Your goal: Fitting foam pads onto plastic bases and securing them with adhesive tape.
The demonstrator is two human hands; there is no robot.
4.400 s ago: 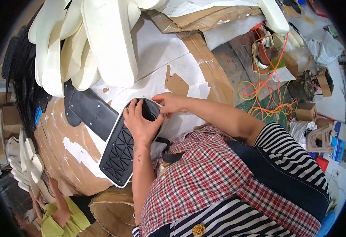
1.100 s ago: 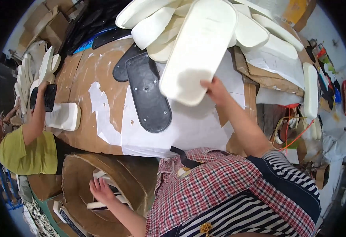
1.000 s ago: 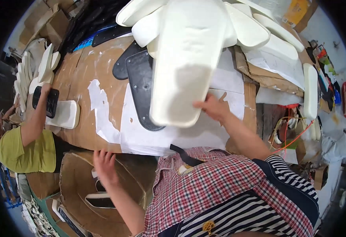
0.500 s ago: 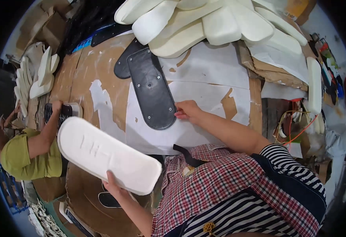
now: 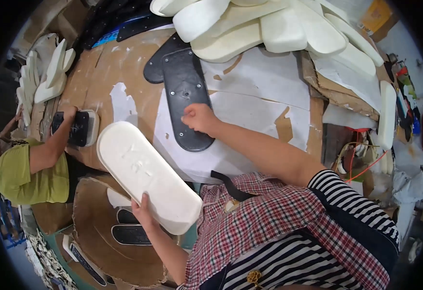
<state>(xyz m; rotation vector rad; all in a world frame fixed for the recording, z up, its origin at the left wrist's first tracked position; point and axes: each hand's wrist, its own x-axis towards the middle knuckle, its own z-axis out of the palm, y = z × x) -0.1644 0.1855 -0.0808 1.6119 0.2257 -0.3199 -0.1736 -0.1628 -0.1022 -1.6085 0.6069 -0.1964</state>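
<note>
My left hand (image 5: pixel 145 212) grips the lower edge of a long, off-white foam pad (image 5: pixel 148 174) with rounded corners and raised marks on its face. The pad is held tilted in front of the table's near edge. Over the lower half of a black board (image 5: pixel 186 82) with several metal studs is my right hand (image 5: pixel 200 117), its fingers curled and pinched together. Whatever they hold, if anything, is too small to make out. Another black board (image 5: pixel 156 67) lies partly beneath the first, turned at an angle.
A heap of off-white pads (image 5: pixel 240 29) covers the table's far side. At left, a co-worker in a yellow-green shirt (image 5: pixel 32 169) handles a black board on a pad (image 5: pixel 93 128). Below stands a cardboard bin (image 5: pixel 88 212) with dark pads inside. Cables (image 5: pixel 361 166) hang at right.
My right hand has moved left, from beside the black board's edge to over it. My left hand has turned the foam pad more upright and shifted it slightly right.
</note>
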